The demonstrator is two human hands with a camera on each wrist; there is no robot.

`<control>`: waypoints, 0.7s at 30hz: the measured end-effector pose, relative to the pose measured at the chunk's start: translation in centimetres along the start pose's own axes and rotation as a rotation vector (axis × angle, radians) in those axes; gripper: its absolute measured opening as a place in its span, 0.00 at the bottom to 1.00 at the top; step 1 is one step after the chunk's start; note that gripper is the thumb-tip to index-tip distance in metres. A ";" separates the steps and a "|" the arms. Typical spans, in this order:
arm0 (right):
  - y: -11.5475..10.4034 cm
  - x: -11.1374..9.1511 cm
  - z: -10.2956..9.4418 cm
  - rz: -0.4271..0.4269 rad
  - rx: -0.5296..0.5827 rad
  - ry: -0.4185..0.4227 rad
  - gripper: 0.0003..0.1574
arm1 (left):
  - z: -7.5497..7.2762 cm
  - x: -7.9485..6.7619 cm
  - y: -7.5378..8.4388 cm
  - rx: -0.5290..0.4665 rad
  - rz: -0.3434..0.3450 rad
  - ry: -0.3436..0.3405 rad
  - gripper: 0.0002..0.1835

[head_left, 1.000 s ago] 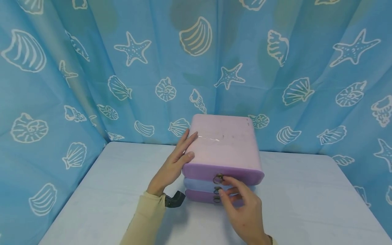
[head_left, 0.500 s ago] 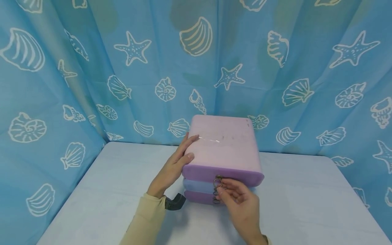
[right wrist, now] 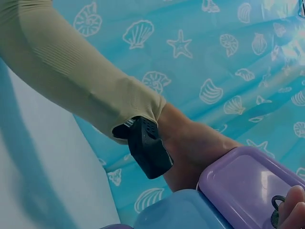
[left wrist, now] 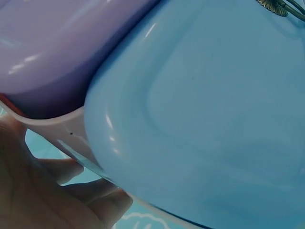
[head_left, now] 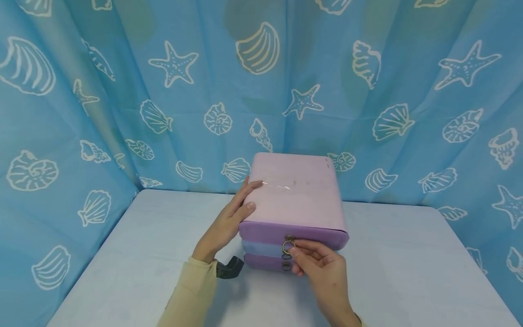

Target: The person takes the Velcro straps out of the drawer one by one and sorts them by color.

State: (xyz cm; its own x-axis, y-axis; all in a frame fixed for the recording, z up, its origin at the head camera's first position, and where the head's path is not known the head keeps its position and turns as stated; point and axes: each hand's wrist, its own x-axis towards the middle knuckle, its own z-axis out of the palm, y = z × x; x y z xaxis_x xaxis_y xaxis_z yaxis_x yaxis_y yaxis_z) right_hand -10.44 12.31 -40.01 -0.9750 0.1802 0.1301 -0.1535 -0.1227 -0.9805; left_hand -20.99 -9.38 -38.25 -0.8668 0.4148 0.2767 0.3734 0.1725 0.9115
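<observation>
A small drawer box (head_left: 296,195) with a pink top stands on the table. Its front stacks a purple top drawer (head_left: 261,230), a blue middle drawer (head_left: 259,248) and a purple bottom drawer (head_left: 261,262), each with a bronze ring pull. My left hand (head_left: 229,220) rests along the box's left side and top edge, fingers fairly straight. Between thumb and index finger, my right hand (head_left: 324,272) pinches the top drawer's ring pull (head_left: 288,247). In the left wrist view the purple drawer (left wrist: 62,43) stands slightly out from the casing rim. Only fingertips of the right hand show in the right wrist view.
A pale cloth covers the table (head_left: 135,263). Close behind the box hangs a blue curtain (head_left: 229,91) with white shell and starfish prints, also along both sides. A black wrist camera mount (head_left: 230,268) juts from the left sleeve toward the box's lower left corner.
My right thumb and index finger have closed on the top ring pull, which now tilts out from the drawer front. My left hand stays at the box's side.
</observation>
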 end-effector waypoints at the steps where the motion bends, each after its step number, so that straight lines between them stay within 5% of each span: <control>1: 0.0 -0.1 0.0 -0.003 0.000 -0.003 0.14 | 0.0 0.0 -0.1 0.001 0.002 0.000 0.26; 21: -0.6 -1.7 -0.1 -0.027 -0.102 0.008 0.10 | -0.1 0.0 -0.3 -0.001 0.034 -0.014 0.26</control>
State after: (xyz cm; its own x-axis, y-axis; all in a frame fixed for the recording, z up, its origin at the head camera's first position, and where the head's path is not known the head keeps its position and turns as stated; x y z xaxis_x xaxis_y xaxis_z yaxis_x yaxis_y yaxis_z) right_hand -8.67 12.13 -39.68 -0.9693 0.1903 0.1556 -0.1619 -0.0177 -0.9866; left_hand -21.11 -9.54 -38.51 -0.8489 0.4331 0.3029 0.4020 0.1570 0.9021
